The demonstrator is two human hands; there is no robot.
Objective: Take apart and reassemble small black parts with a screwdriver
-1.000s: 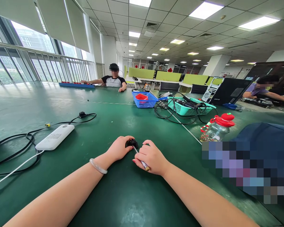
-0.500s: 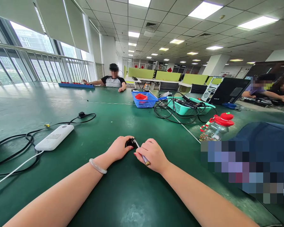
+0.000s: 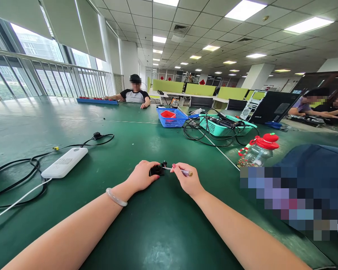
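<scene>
My left hand (image 3: 140, 176) is closed around a small black part (image 3: 155, 171), pinching it low over the green table; much of the part is hidden by my fingers, and its kind cannot be made out. In my right hand (image 3: 189, 183) is a slim screwdriver (image 3: 186, 173), its gold-coloured end pointing right. The thin metal shaft lies almost level and its tip reaches the right side of the black part. A small dark piece (image 3: 164, 164) sticks up there, beside the tip.
To the left lies a white power bank (image 3: 64, 162) with black cables (image 3: 35, 165). Ahead stand a blue basket (image 3: 171, 122) and a teal basket (image 3: 218, 130) with cables. A red-lidded jar (image 3: 256, 152) and dark blue fabric (image 3: 312, 161) are at right. A person (image 3: 135, 93) sits across the table.
My right hand has shifted right and turned, swinging the screwdriver from a steep slant to nearly level. The small dark piece now shows at its tip. My left hand stays in place.
</scene>
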